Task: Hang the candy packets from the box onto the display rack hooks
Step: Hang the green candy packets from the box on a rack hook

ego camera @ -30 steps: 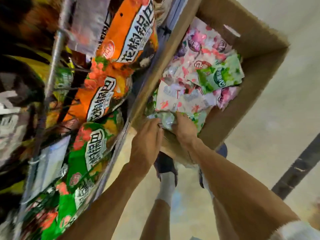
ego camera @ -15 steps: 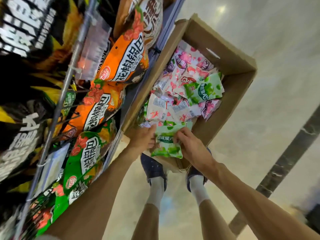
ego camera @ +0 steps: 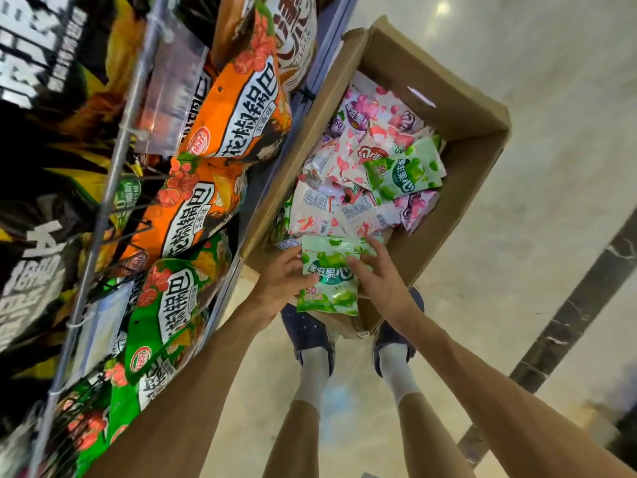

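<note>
An open cardboard box [ego camera: 472,108] stands on the floor with several pink, purple and green candy packets [ego camera: 365,174] heaped inside. I hold a green candy packet [ego camera: 327,277] above the box's near corner. My left hand [ego camera: 279,281] grips its left edge with the thumb on the front. My right hand [ego camera: 382,277] pinches its right side, fingers spread over the front. The display rack [ego camera: 110,188] rises at the left, its wire hooks [ego camera: 131,236] partly hidden by hanging bags.
Large orange and green snack bags [ego camera: 234,125] hang on the rack right beside the box's left wall. Black and yellow bags fill the far left. My two feet in dark shoes [ego camera: 310,332] stand just below the box. Pale tiled floor [ego camera: 551,167] spreads to the right.
Both hands were reaching among the packets at the box's near end; they have since lifted one green packet out and toward me, and it now faces me.
</note>
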`<state>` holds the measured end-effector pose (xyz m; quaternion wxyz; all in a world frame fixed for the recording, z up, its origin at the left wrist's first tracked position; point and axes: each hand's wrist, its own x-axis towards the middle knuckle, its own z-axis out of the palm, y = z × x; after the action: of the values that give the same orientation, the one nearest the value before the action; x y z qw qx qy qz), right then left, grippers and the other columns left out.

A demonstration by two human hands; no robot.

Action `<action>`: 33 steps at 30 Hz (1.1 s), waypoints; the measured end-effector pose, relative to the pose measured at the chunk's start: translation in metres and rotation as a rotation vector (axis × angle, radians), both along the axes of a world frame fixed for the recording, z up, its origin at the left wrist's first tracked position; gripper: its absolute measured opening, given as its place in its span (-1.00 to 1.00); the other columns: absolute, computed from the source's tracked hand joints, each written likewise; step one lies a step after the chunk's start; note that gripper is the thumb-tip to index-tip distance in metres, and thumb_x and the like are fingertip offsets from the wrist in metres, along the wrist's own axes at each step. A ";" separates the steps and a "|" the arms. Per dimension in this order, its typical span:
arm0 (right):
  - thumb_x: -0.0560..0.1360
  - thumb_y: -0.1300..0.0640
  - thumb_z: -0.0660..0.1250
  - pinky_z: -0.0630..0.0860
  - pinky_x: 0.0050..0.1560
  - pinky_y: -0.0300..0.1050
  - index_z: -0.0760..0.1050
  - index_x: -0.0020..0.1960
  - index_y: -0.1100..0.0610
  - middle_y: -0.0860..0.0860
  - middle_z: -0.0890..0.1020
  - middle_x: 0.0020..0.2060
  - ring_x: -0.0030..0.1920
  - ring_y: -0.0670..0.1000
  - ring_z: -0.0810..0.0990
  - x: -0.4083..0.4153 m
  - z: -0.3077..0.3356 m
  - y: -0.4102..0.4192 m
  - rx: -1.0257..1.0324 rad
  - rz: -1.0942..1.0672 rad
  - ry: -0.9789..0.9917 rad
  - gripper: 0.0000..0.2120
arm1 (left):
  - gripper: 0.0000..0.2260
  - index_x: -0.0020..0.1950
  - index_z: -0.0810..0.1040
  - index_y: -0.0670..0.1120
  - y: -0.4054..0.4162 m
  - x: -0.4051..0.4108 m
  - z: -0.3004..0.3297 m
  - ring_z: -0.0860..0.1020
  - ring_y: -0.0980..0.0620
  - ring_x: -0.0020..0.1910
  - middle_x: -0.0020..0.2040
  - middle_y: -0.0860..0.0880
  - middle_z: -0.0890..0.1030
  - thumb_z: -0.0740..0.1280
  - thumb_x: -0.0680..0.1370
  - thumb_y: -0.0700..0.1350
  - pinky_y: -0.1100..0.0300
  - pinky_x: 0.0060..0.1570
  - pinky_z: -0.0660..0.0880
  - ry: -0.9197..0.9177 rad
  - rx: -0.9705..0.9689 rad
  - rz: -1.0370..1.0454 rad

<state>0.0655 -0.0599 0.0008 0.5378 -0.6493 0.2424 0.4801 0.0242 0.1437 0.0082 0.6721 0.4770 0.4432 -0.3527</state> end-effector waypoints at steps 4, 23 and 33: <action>0.58 0.24 0.43 0.71 -0.06 -0.01 0.35 0.46 0.13 0.11 0.69 0.10 0.03 0.05 0.75 0.015 0.001 0.007 0.023 -0.103 0.115 -0.50 | -0.54 0.35 0.50 0.04 0.000 -0.002 0.002 0.69 0.00 0.14 0.16 -0.02 0.71 0.48 0.52 -0.29 0.06 0.01 0.67 0.008 0.000 -0.022; 0.66 0.07 0.31 0.53 0.10 0.00 0.35 0.37 0.16 0.10 0.54 0.06 0.02 0.09 0.56 -0.026 -0.088 0.040 -0.253 -0.649 0.550 -0.66 | -0.60 0.29 0.53 -0.08 0.023 0.016 -0.017 0.70 0.16 0.02 0.10 0.05 0.68 0.42 0.53 -0.41 0.30 -0.07 0.63 -0.184 0.307 -0.088; 0.57 0.07 0.45 0.62 -0.09 0.05 0.37 0.38 0.14 0.16 0.60 0.21 0.16 0.20 0.63 -0.027 -0.117 0.048 -0.316 -0.909 0.571 -0.54 | -0.57 0.35 0.50 -0.07 0.033 0.003 -0.032 0.70 0.01 0.11 0.13 -0.03 0.71 0.42 0.54 -0.39 0.06 0.11 0.65 -0.162 0.366 -0.089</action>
<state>0.0388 -0.0119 -0.1162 0.4997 -0.3966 0.7029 0.3144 0.0271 0.1768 -0.0239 0.5914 0.6371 0.4228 -0.2562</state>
